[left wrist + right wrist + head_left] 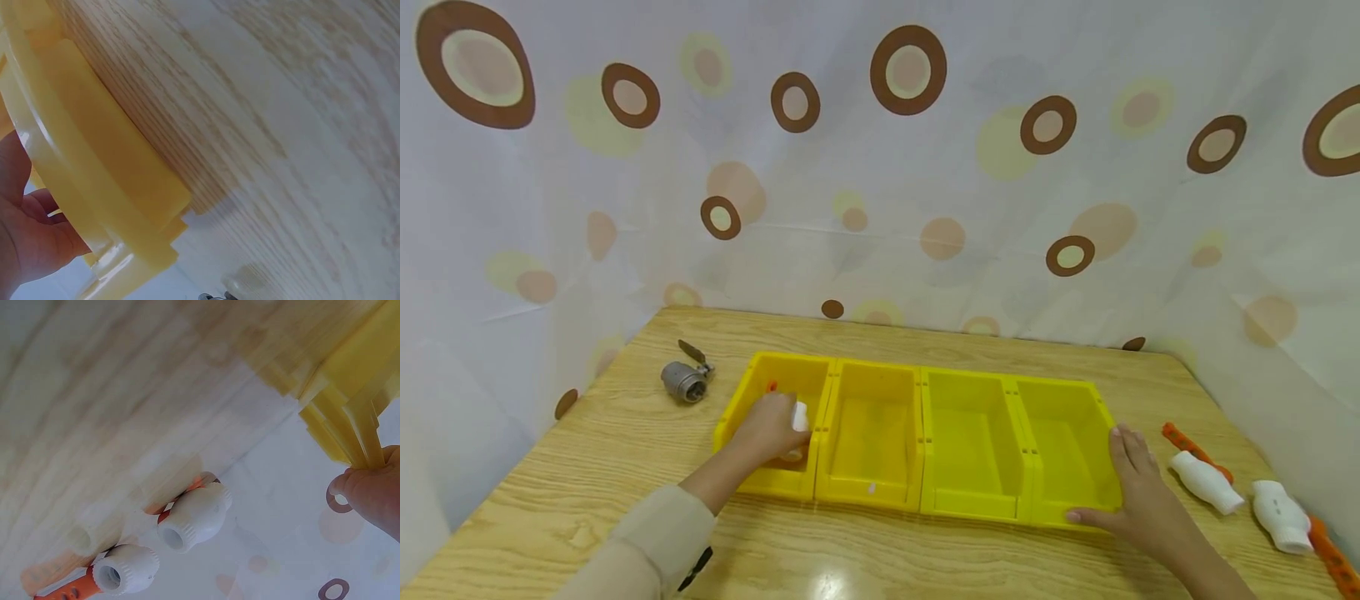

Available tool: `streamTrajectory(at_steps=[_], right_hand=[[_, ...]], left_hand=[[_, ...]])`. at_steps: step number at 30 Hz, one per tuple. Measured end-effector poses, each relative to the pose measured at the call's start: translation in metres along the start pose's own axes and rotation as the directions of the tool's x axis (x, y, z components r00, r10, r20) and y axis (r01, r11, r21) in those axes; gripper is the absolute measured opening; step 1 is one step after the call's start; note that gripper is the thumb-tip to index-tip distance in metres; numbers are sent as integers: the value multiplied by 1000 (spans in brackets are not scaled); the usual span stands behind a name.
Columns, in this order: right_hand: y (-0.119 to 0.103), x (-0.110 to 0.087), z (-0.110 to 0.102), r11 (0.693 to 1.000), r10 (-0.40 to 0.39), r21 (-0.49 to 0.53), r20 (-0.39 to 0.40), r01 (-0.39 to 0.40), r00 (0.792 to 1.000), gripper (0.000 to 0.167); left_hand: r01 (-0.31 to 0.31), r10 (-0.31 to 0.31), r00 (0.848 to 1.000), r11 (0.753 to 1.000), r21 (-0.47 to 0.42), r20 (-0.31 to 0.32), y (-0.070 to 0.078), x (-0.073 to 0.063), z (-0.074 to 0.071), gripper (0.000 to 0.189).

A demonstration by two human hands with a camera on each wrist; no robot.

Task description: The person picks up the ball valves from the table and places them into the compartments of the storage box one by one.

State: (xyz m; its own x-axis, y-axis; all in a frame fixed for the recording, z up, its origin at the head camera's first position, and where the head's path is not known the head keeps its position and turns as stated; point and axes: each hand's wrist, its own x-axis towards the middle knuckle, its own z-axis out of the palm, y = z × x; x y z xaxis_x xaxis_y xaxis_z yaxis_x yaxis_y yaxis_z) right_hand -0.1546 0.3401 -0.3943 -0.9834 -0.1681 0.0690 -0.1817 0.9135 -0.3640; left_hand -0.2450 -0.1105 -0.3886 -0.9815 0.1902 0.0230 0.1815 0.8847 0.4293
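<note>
Four-part row of yellow bins (880, 505) stands on the wooden table. My left hand (767, 427) reaches down into the leftmost bin and grips a white plastic valve (801, 417), part of which the hand hides. A bit of orange (772, 387) shows beyond the knuckles in that bin. In the left wrist view, the bin's yellow wall (94, 150) covers the fingertips and the valve. My right hand (1142, 496) rests against the right end of the row, fingers extended along the outer side wall and thumb at the front rim.
A grey metal valve (684, 382) with a lever lies left of the bins. To the right lie two white plastic valves with orange handles, one nearer the bins (1206, 482) and another (1281, 517) farther right. A patterned curtain (880, 183) hangs behind the table.
</note>
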Motion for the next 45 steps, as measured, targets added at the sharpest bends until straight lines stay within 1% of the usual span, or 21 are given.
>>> streamTrajectory(at_steps=[4, 6, 15, 21, 27, 30, 34, 39, 41, 45], right_hand=[[0, 1, 0, 1000, 1, -5, 0, -1, 1000, 127], [0, 1, 0, 1000, 0, 2, -2, 0, 1000, 127], [0, 0, 0, 1000, -10, 24, -12, 10, 1000, 126], [0, 0, 0, 1000, -5, -14, -13, 5, 1000, 127], [0, 0, -1, 1000, 8, 0, 1, -8, 1000, 127], [-1, 0, -1, 1000, 12, 0, 5, -12, 1000, 127], [0, 0, 0, 1000, 16, 5, 10, -16, 1000, 127], [0, 0, 0, 1000, 17, 3, 8, -17, 1000, 127], [0, 0, 0, 1000, 17, 0, 6, -17, 1000, 127], [0, 0, 0, 1000, 17, 9, 10, -17, 1000, 127]], left_hand=[[-3, 3, 1000, 1000, 25, 1, 0, 1, 1, 29], [7, -7, 1000, 1000, 26, 1, 0, 2, 2, 29], [45, -45, 999, 999, -11, 6, 0, 1, 3, 34], [52, -51, 999, 998, -22, 18, -2, 2, 4, 38], [93, -92, 995, 995, -36, 30, -1, 4, 5, 40], [100, -99, 995, 994, -42, 30, -1, 4, 5, 40], [91, -90, 996, 995, -39, 23, 0, 3, 3, 37], [56, -55, 998, 998, -14, 6, 2, 2, -1, 44], [37, -37, 999, 999, -2, -7, 3, 1, -3, 48], [4, -2, 998, 1000, 29, -57, 3, -3, -5, 45]])
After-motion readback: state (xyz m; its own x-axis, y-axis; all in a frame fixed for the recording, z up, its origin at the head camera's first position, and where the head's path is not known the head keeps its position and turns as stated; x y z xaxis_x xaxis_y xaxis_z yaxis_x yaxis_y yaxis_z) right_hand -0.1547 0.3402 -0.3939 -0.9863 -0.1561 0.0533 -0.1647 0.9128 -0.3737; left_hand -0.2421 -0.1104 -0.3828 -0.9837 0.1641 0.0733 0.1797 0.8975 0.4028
